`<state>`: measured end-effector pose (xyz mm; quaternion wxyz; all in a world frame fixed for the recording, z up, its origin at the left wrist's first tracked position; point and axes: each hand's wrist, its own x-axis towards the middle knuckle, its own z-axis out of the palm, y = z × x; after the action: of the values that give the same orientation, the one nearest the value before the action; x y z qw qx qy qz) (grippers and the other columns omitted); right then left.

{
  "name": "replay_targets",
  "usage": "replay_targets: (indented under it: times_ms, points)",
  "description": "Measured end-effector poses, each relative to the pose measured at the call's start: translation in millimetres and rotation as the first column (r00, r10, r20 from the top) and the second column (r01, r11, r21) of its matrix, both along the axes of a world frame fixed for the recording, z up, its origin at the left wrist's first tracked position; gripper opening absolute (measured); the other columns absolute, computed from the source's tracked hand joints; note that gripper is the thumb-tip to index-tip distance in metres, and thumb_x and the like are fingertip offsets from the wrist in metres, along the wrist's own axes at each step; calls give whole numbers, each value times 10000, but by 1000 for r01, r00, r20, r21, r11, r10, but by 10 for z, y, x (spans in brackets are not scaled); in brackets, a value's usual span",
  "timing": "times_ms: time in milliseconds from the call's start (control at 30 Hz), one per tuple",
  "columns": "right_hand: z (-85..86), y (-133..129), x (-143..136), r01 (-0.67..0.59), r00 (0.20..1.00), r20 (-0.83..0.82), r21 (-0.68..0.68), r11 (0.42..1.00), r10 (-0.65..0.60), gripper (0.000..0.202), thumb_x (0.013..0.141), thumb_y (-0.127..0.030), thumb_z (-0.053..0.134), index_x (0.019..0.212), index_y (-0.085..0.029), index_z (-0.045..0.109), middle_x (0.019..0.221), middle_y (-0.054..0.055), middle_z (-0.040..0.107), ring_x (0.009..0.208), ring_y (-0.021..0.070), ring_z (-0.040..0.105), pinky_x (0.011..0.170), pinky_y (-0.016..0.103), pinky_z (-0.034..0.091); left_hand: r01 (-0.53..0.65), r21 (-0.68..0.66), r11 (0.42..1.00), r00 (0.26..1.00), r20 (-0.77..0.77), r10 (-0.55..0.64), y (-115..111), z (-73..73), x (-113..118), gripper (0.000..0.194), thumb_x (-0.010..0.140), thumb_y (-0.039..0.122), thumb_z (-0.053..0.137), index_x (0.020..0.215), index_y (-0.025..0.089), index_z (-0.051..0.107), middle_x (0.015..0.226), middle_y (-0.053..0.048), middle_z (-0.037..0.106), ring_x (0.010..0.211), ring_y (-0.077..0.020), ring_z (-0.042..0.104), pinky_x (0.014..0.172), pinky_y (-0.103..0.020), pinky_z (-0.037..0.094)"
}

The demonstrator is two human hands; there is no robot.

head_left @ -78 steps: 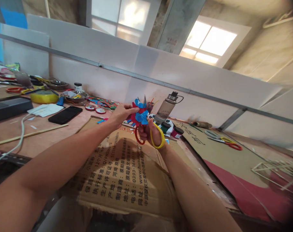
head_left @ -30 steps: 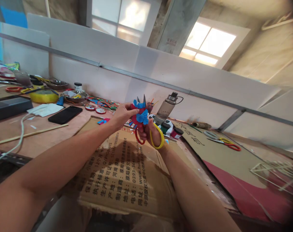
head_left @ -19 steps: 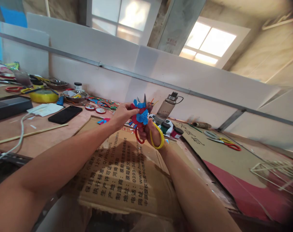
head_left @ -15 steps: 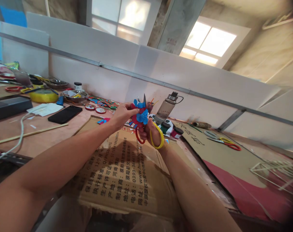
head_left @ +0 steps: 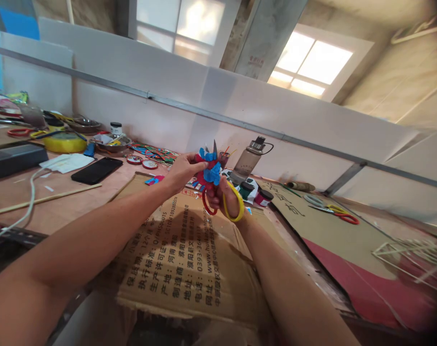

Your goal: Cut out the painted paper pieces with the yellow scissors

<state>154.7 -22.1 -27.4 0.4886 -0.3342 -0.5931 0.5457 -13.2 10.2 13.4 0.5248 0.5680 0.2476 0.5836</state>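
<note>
My left hand (head_left: 187, 168) pinches a blue and red piece (head_left: 212, 174), thin and ragged-edged, perhaps paper or cloth. In my right hand (head_left: 227, 197) is a pair of scissors with one yellow and one red handle (head_left: 241, 211). Their blade tip (head_left: 215, 146) points up past the top of the piece; the rest of the blades is hidden behind it. Both hands meet above a printed cardboard sheet (head_left: 175, 288). Another small blue and red piece (head_left: 154, 179) lies at the sheet's far left edge.
Left of the sheet are a black phone (head_left: 97, 170), a white cable (head_left: 31, 202), a yellow tape roll (head_left: 65, 143) and a metal bowl (head_left: 113, 144). Beyond my hands stand a water bottle (head_left: 247, 161) and paint jars (head_left: 263, 197). More scissors (head_left: 343, 217) and a stick frame (head_left: 413, 259) lie right.
Almost nothing differs. Both hands keep their place and grip, with only a very slight shift of the scissors' tip.
</note>
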Motion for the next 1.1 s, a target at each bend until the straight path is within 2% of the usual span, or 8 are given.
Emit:
replay_targets:
  times_ms: [600,767,933,1100]
  points:
    - [18,-7,-17,22,1000,22,-47,999,-21,831,575,-974,749,795,-237,435,615,-72,415,446,50,251,404,219,160,-11,-9,1000,1000,3,11,18,-27,8,174,698,259,806,806,139,741,784,-37,738,682,-134,660,699,-270,534]
    - [-4,-17,-9,38,999,39,-8,999,-37,806,624,-966,726,802,-246,411,617,-66,421,460,64,272,404,220,174,9,-40,999,1000,3,-8,2,-9,1,198,683,274,819,813,151,734,776,-30,729,650,-131,641,645,-259,515]
    - [8,-34,-16,27,997,75,8,1000,-27,810,626,-978,714,812,-244,427,616,-71,415,455,65,274,400,222,190,-49,-87,995,999,-25,47,37,-22,-9,267,715,366,854,762,167,681,683,-11,669,571,-116,585,568,-241,476]
    - [-16,-4,-1,8,993,117,27,1000,-11,799,658,-998,662,785,-242,437,594,-73,400,449,72,277,396,229,230,-62,-98,993,998,-29,60,95,-55,-8,314,708,382,889,759,167,665,691,-16,675,568,-118,593,556,-242,478]
